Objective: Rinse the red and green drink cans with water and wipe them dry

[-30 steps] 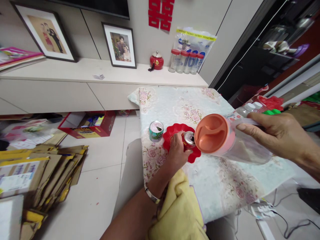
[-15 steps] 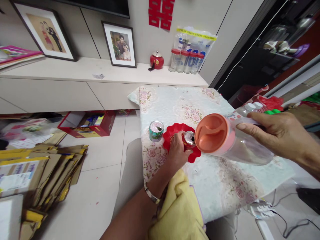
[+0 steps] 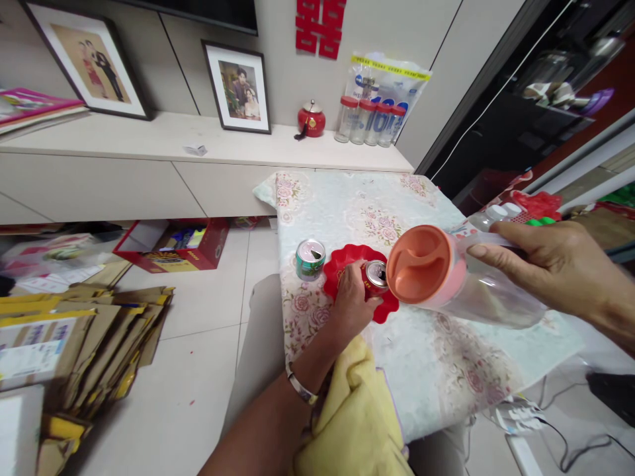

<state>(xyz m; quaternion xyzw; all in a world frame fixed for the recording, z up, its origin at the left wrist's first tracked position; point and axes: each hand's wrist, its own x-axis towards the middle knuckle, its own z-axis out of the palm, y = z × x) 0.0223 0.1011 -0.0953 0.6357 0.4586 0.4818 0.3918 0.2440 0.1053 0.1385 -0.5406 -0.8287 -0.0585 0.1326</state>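
Note:
Fingers of my left hand [image 3: 353,303] wrap round a red can [image 3: 376,277] with an opened silver top, over a red scalloped plate [image 3: 347,254]. My right hand [image 3: 540,258] grips the handle of a clear plastic pitcher [image 3: 496,297]. The pitcher is tipped to the left, its orange lid [image 3: 421,264] close beside the can's top. Whether liquid flows between them I cannot tell. A green can [image 3: 310,260] with an opened top stands upright left of the plate.
A floral cloth covers the table [image 3: 342,198]. Yellow fabric [image 3: 362,410] lies over my lap. Behind, a white cabinet [image 3: 149,142] bears picture frames, a red pot [image 3: 311,123] and lidded jars [image 3: 367,125]. Flattened cardboard [image 3: 109,344] and a red box [image 3: 203,251] are on the floor.

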